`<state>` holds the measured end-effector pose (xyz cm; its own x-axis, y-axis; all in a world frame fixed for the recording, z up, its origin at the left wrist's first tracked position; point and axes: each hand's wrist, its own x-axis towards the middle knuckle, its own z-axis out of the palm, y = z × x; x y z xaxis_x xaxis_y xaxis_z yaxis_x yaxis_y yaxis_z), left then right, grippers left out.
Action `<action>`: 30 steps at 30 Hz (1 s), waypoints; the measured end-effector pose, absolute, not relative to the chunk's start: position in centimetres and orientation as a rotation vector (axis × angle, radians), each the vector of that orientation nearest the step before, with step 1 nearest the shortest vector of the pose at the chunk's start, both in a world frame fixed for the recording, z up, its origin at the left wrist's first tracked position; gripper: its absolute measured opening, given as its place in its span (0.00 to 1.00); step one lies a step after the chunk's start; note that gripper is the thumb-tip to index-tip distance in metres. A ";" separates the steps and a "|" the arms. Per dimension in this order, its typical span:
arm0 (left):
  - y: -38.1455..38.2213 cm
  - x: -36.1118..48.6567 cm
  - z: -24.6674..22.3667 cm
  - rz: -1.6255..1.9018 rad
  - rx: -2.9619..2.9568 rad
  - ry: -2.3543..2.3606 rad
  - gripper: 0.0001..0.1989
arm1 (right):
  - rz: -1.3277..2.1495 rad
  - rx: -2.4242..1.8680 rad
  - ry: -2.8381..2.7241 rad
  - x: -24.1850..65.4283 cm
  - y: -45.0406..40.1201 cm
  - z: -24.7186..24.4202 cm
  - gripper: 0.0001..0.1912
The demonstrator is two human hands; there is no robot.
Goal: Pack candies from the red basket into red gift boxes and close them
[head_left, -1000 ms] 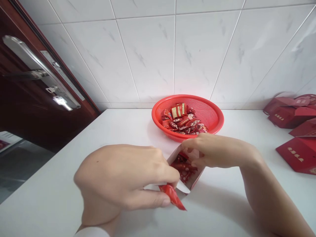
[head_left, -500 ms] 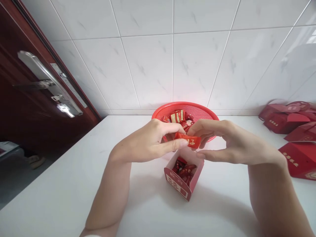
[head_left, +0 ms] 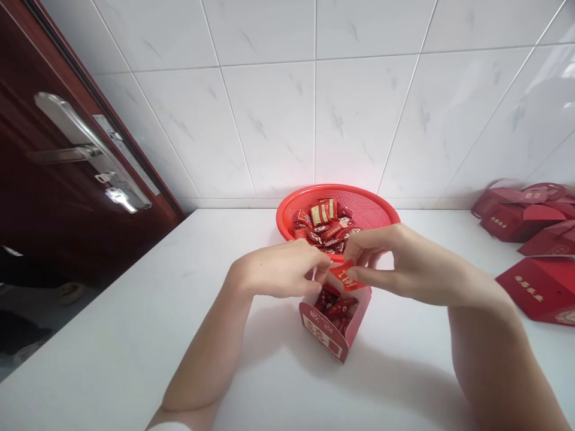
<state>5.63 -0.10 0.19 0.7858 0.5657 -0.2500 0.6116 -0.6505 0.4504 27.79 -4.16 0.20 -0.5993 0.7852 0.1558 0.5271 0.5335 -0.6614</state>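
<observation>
An open red paper box with a printed front stands on the white table, and several red-wrapped candies lie inside it. Above its back end, my right hand pinches a bright red candy wrapper packet with gold lettering between thumb and fingers. My left hand hovers at the box's back left rim, its fingers bent and apart from the thumb, with nothing visible between them. Whether it touches the rim I cannot tell. Behind both hands sits a red plastic basket of wrapped candies.
Several red paper boxes stand at the table's right side. A tiled wall rises behind the white table. To the left is a dark red door with a metal handle and keys; part of a person shows below it.
My left hand has come off the candy packet and lowered toward the box's rim. The packet, now in my right hand alone, has tilted and dropped slightly closer to the box.
</observation>
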 end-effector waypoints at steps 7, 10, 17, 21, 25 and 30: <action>-0.3 5.7 0.7 -0.011 2.473 0.743 0.10 | 0.753 -1.197 -2.481 26.0 -5.1 -0.1 0.08; -0.7 5.2 1.2 0.020 2.448 0.728 0.10 | 0.734 -1.176 -2.577 25.5 -5.9 -0.3 0.11; -0.4 4.9 1.1 0.082 2.466 0.692 0.13 | 0.601 -1.288 -2.534 24.6 -7.1 -1.6 0.10; -0.1 4.7 1.0 0.089 2.463 0.727 0.12 | 0.683 -1.243 -2.526 24.6 -7.1 -1.2 0.10; 0.1 4.8 1.1 0.088 2.449 0.708 0.11 | 0.720 -1.178 -2.631 25.2 -6.8 -1.0 0.13; 0.2 4.9 1.2 0.119 2.459 0.692 0.10 | 0.807 -1.097 -2.794 25.2 -6.5 -2.2 0.10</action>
<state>4.89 0.19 1.18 0.8615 0.5033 -0.0670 0.4518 -0.6996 0.5536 25.16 -6.47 -2.21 -0.7501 0.6433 -0.1533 0.6258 0.6158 -0.4787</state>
